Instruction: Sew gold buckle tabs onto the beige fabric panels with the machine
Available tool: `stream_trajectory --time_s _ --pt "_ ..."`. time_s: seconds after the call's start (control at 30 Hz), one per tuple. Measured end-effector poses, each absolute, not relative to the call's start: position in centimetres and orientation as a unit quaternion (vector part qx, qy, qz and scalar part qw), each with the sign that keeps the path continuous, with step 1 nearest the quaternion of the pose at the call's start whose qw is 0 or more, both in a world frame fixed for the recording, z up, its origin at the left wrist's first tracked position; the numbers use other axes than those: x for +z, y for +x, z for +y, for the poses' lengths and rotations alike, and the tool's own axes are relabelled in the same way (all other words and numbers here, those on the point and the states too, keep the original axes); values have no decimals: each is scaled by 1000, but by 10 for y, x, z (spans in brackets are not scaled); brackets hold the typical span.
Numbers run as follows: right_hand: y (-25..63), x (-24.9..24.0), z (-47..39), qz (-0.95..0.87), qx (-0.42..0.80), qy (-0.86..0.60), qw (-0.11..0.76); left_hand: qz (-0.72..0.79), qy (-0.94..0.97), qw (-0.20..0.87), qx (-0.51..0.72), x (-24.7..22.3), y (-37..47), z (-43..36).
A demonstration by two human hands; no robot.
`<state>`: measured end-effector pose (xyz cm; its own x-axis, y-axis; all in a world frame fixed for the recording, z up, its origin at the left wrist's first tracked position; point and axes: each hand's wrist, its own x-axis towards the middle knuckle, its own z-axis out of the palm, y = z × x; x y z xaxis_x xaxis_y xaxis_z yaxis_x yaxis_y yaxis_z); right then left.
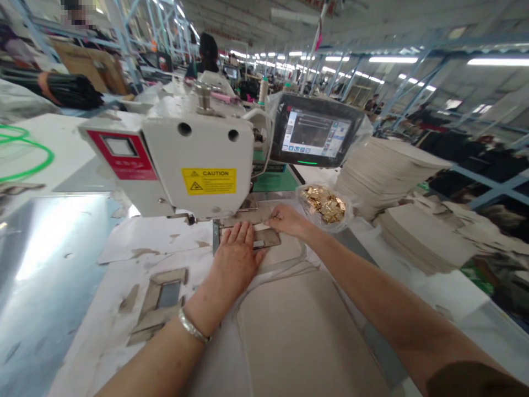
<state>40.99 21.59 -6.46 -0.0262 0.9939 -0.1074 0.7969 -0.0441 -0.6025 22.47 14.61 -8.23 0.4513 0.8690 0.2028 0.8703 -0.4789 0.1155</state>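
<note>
Under the head of a white sewing machine (198, 149) lies a beige fabric piece (285, 251) with a metal clamp frame (215, 234) at its left. My left hand (237, 256) lies flat on it, fingers stretched forward. Just to the right, my right hand (287, 220) has its thumb and fingers pinched at the fabric's far edge; whatever is between the fingertips is too small to make out. A larger beige panel (301, 325) lies nearer to me, between my forearms.
A plastic-lined bowl of gold metal pieces (324, 204) is right of the machine, below a touchscreen (312, 132). Stacked beige panels (425, 237) stand at the right. A cardboard-like frame (149, 303) lies left of my left wrist. A person (206, 52) is farther back.
</note>
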Motion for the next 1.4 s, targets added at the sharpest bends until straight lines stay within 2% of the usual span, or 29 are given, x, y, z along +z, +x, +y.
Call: stream_trajectory --time_s 0.17,0.3,0.57,0.7,0.87,1.07,1.13,1.2,1.3,1.4 --pt "418 -47 221 -615 354 -698 98 -511 -850 -3 -129 -82 226 147" --pt "415 -34 225 -603 371 -704 51 -506 -851 9 -139 -82 226 146" --pt "413 -31 220 -562 414 -712 76 -512 -847 9 -143 -84 226 146" --pt "416 -29 224 -549 460 -695 52 -506 -848 9 -156 -86 226 146" --pt "412 -31 232 -583 388 -714 0 -505 -850 11 -151 -86 226 145" --pt "411 -31 225 -647 276 -710 1 -502 -851 10 -152 -87 225 146" --pt "410 -26 222 -676 211 -706 18 -500 -852 9 -154 -86 225 146" --pt "409 -21 218 -681 206 -700 71 -500 -852 8 -157 -86 225 146" --pt "409 -17 214 -609 361 -683 183 -501 -852 7 -154 -85 226 145" --pt "414 -22 212 -501 515 -646 257 -503 -852 8 -148 -84 226 145"
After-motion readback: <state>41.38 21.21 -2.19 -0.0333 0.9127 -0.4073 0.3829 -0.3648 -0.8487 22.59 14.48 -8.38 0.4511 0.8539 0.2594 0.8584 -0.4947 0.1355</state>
